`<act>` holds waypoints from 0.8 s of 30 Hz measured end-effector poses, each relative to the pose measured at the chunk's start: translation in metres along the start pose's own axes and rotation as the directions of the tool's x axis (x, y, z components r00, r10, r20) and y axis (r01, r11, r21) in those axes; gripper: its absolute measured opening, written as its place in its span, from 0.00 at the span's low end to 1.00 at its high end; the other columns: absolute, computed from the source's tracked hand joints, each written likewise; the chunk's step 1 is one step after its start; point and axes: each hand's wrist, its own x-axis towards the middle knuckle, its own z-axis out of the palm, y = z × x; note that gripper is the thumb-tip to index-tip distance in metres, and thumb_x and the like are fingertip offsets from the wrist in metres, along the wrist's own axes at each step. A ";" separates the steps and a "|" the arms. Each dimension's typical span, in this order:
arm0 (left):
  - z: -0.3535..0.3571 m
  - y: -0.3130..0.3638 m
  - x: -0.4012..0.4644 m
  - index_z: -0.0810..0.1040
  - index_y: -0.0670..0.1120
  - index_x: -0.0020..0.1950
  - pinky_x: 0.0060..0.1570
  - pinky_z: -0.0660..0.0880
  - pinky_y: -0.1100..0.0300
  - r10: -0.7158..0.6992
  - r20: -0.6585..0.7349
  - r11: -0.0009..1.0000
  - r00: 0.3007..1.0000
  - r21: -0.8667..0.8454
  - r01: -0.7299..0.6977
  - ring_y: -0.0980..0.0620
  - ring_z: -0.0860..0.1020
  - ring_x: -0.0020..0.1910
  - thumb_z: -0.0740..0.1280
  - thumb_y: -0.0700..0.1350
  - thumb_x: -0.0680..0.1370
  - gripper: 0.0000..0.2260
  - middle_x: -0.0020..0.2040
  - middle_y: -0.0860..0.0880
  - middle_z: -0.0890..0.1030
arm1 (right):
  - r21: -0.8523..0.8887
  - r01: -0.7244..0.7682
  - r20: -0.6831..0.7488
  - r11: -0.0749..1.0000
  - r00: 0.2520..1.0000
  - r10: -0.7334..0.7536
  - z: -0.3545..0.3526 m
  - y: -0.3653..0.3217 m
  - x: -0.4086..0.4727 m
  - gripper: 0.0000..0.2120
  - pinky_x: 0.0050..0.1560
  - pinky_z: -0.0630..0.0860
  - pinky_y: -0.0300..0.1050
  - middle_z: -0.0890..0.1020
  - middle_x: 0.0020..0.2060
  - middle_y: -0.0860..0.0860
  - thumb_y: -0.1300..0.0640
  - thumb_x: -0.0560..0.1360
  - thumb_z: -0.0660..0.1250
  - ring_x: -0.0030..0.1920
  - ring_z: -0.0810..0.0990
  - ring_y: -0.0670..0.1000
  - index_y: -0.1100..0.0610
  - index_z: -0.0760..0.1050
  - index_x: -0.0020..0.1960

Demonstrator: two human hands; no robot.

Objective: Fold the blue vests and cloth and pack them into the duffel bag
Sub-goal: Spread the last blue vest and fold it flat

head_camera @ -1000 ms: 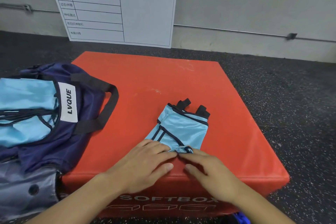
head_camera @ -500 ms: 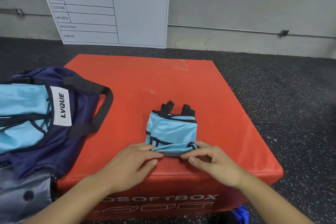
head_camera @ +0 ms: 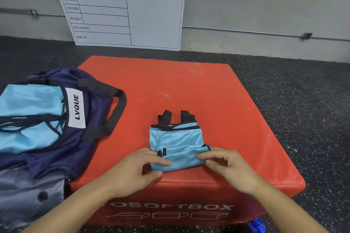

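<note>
A light blue vest [head_camera: 176, 142] with black trim lies folded small near the front edge of the red soft box [head_camera: 189, 89]. Its black straps point away from me. My left hand [head_camera: 136, 168] pinches the near left corner of the vest's rolled front fold. My right hand [head_camera: 227, 164] pinches the near right end of the same fold. At the left, the navy duffel bag [head_camera: 91, 138] with a white LVQUE label lies open. Folded light blue vests [head_camera: 28, 119] lie inside it.
The bag's black handle [head_camera: 117, 111] loops onto the red box. A white chart board [head_camera: 151, 11] leans on the wall behind. Dark speckled floor [head_camera: 303, 109] surrounds the box. A grey cloth with a dark button [head_camera: 28, 198] lies under the bag.
Both hands have turned the vest's near edge up and over into a fold, and the vest now lies squarer to me. The view shifted slightly.
</note>
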 end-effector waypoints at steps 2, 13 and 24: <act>-0.003 -0.001 0.003 0.81 0.65 0.61 0.66 0.67 0.67 -0.058 -0.029 0.994 0.998 -0.094 0.055 0.64 0.76 0.62 0.74 0.50 0.77 0.15 0.57 0.63 0.81 | 0.006 0.005 -0.029 1.000 1.000 -0.005 0.001 -0.001 0.006 0.18 0.49 0.72 0.37 0.85 0.45 0.48 0.65 0.79 0.69 0.45 0.79 0.45 0.42 0.86 0.54; -0.006 -0.023 0.054 0.81 0.56 0.64 0.63 0.65 0.74 -0.201 -0.244 0.958 0.949 -0.252 0.138 0.71 0.74 0.62 0.73 0.45 0.77 0.16 0.61 0.64 0.80 | -0.025 0.026 -0.132 0.999 0.991 -0.029 -0.001 0.005 0.072 0.18 0.47 0.76 0.55 0.81 0.42 0.55 0.59 0.78 0.70 0.39 0.75 0.56 0.38 0.80 0.61; 0.020 -0.025 0.074 0.75 0.66 0.69 0.76 0.50 0.54 -0.019 -0.349 0.975 0.937 0.199 0.094 0.54 0.51 0.80 0.54 0.61 0.80 0.19 0.80 0.55 0.59 | -0.705 0.151 -0.126 0.693 0.935 -0.332 0.030 0.008 0.094 0.20 0.75 0.58 0.50 0.63 0.79 0.48 0.52 0.81 0.62 0.79 0.58 0.51 0.43 0.74 0.72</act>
